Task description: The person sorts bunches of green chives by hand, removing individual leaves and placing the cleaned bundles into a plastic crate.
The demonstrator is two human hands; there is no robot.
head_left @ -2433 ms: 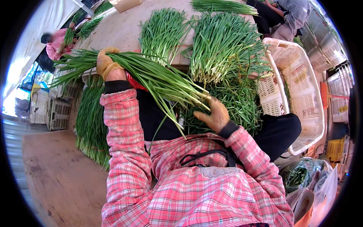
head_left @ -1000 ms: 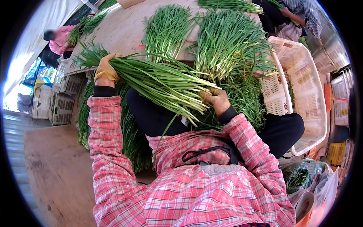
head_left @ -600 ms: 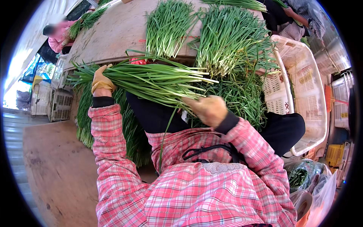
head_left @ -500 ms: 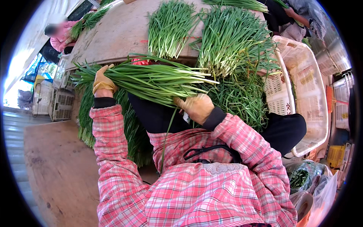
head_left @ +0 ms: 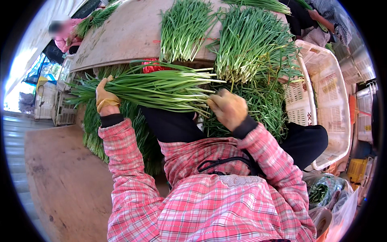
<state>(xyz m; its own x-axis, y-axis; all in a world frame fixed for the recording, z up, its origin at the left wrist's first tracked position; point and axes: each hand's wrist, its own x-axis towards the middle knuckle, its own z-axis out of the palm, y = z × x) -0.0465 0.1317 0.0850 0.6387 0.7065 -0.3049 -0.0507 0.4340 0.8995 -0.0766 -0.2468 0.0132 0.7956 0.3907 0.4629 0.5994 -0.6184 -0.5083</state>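
Note:
A loose bunch of garlic chives lies across my front, green tips to the left and pale stem ends to the right. My gloved left hand is wrapped round its leafy part, thumb on top. Close by the pale ends is my gloved right hand, slightly blurred, with its fingers curled in; what they pinch, if anything, I cannot make out. Under and beyond the right hand spreads a heap of tangled loose leaves. More chives are stacked beneath my left forearm.
On the wooden board ahead rest two neat piles of chives, a smaller pile and a bigger pile. A white plastic crate leans at the right. Two co-workers handle greens at the far left and far right.
My right hand has moved right and slightly up, off the underside of the bunch. The long leaf that hung below it is gone from there. The bunch has shifted a little left.

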